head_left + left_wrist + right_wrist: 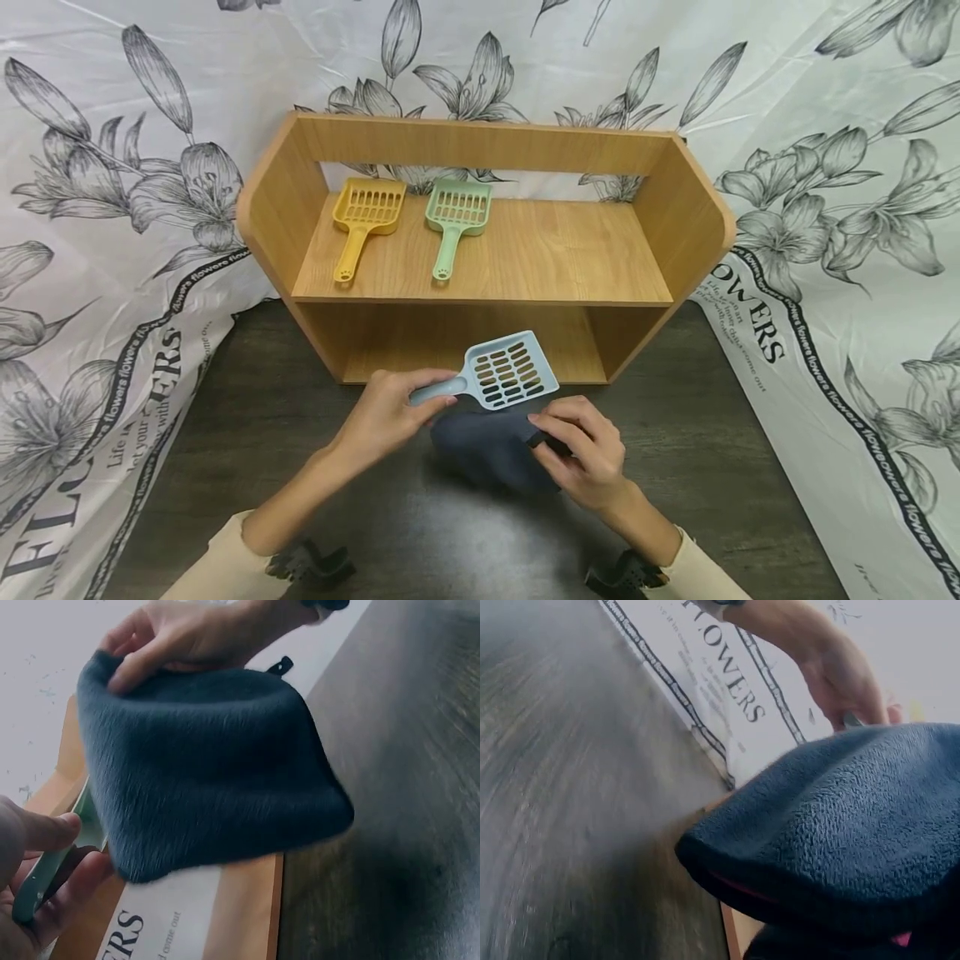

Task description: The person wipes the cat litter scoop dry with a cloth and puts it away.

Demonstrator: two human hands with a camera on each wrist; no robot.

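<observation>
My left hand [384, 415] grips the handle of a light blue slotted litter scoop [476, 379], its head pointing right and held above the table. A dark blue-grey cloth [480, 446] hangs from my right hand [588, 450], which pinches it just below and right of the scoop's head. In the left wrist view the folded cloth [210, 772] covers most of the scoop, leaving only its handle [49, 877] showing. Soft fleecy texture and a dark edge mark the cloth [855, 817] in the right wrist view, where my right fingers are hidden.
Behind my hands stands a two-level wooden shelf [570, 250]. On its upper board lie a yellow litter scoop [352, 250] and a green litter scoop [448, 246]. A dark wood-grain table [247, 442] is underneath, and flower-printed sheeting [825, 208] surrounds it.
</observation>
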